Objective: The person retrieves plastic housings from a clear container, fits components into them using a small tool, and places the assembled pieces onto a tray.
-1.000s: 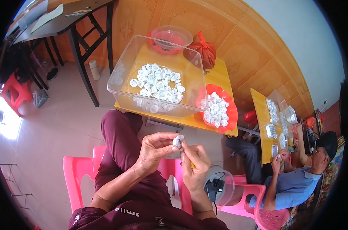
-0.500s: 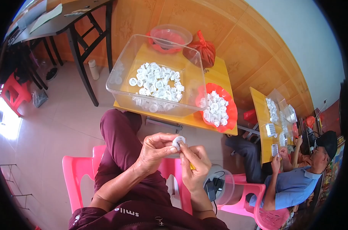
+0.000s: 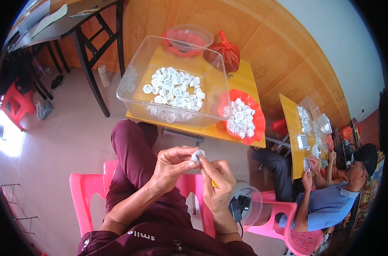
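My left hand [image 3: 172,167] is closed, pinching a small round white plastic piece [image 3: 198,156] between thumb and fingertips above my lap. Against the same piece press the fingertips of my right hand [image 3: 217,181], whose other fingers are curled. A bit of something yellow [image 3: 214,183] peeks out of the right palm; the rest of it is hidden by the fingers. Beyond my knees, a clear plastic bin [image 3: 130,104] holds a heap of similar white pieces [image 3: 177,87]. More such pieces [image 3: 240,117] fill a red wavy-rimmed bowl [image 3: 259,130] on its right.
Bin and bowl stand on a yellow wooden table [image 3: 247,79], with a tied red bag [image 3: 226,55] and a clear basin [image 3: 189,36] behind. A clear tub with black adapters [image 3: 241,207] is by my right arm. At right, a person [image 3: 330,205] works at another table [image 3: 290,136].
My hands stay almost in place, with the fingers shifting slightly on the white piece. At the other table, the person's hands have moved a little with a small white object.
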A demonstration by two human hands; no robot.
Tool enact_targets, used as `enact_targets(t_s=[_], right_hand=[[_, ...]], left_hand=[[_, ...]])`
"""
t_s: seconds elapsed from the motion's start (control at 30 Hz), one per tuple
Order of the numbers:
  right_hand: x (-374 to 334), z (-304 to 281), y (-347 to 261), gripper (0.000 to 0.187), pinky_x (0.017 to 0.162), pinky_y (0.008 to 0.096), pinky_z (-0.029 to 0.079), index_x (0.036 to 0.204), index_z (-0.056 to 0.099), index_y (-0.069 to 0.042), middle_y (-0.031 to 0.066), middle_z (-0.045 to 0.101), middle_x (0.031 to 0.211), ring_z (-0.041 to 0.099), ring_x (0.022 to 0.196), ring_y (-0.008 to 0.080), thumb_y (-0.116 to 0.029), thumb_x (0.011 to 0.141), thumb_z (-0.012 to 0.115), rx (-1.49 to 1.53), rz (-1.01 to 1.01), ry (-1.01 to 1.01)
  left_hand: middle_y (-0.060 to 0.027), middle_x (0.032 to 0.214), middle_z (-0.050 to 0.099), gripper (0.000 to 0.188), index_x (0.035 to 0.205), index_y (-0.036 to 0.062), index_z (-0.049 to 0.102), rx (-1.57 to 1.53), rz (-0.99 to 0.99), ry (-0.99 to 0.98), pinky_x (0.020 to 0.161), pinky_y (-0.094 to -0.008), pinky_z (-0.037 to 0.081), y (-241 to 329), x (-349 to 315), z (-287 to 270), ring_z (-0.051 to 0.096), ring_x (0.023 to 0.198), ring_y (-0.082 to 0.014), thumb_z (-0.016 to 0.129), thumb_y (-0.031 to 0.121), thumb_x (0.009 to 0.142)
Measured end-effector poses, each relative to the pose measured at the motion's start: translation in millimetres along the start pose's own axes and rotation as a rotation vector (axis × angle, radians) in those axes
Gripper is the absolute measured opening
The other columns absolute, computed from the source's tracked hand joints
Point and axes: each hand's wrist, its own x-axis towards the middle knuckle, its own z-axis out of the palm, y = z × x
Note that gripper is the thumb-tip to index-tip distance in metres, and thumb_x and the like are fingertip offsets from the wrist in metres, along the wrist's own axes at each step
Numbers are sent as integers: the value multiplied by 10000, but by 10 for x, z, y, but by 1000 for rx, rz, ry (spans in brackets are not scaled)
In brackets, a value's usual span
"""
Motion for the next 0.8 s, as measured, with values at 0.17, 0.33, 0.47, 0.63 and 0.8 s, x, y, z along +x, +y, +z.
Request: enact_targets(t_s=[0.17, 0.33, 0.47, 0.63, 0.8], right_hand=[[-1, -13, 5, 402, 488, 260, 407, 1124, 658, -102, 60, 448, 710, 475, 537, 145, 73, 763, 628, -26, -17, -31], [-16, -38, -17, 428, 479, 273, 415, 1132, 655, -124, 46, 438, 712, 479, 517, 153, 58, 744, 641, -114, 1, -66], [-13, -67, -47, 470, 479, 310, 438, 1157, 638, -142, 44, 452, 730, 516, 526, 185, 32, 720, 641, -283, -47, -111], [-5, -86, -43, 484, 483, 323, 449, 1174, 624, -143, 45, 459, 743, 532, 537, 200, 27, 721, 629, -378, -60, -163], [-11, -37, 30, 440, 467, 297, 428, 1145, 644, -129, 48, 454, 728, 513, 517, 173, 26, 734, 652, -97, -26, -83]], left_hand=[[-76, 992, 627, 277, 1057, -11, 639, 100, 52, -54, 870, -314, 500, 49, 10, -27, 598, 919, -143, 671, -27, 782], [-101, 941, 640, 262, 986, 10, 671, 124, 33, -30, 813, -314, 494, 35, 34, -73, 603, 880, -169, 738, 48, 735], [-92, 932, 637, 256, 977, 6, 674, 145, 36, -29, 806, -308, 491, 46, 43, -62, 600, 864, -163, 739, 42, 731], [-88, 934, 637, 265, 983, 12, 674, 213, 31, -18, 800, -303, 488, 23, 48, -114, 597, 858, -160, 743, 57, 731], [-76, 953, 625, 272, 1058, -6, 642, 96, 18, -136, 793, -284, 504, 47, 69, -131, 593, 861, -140, 684, 105, 814]])
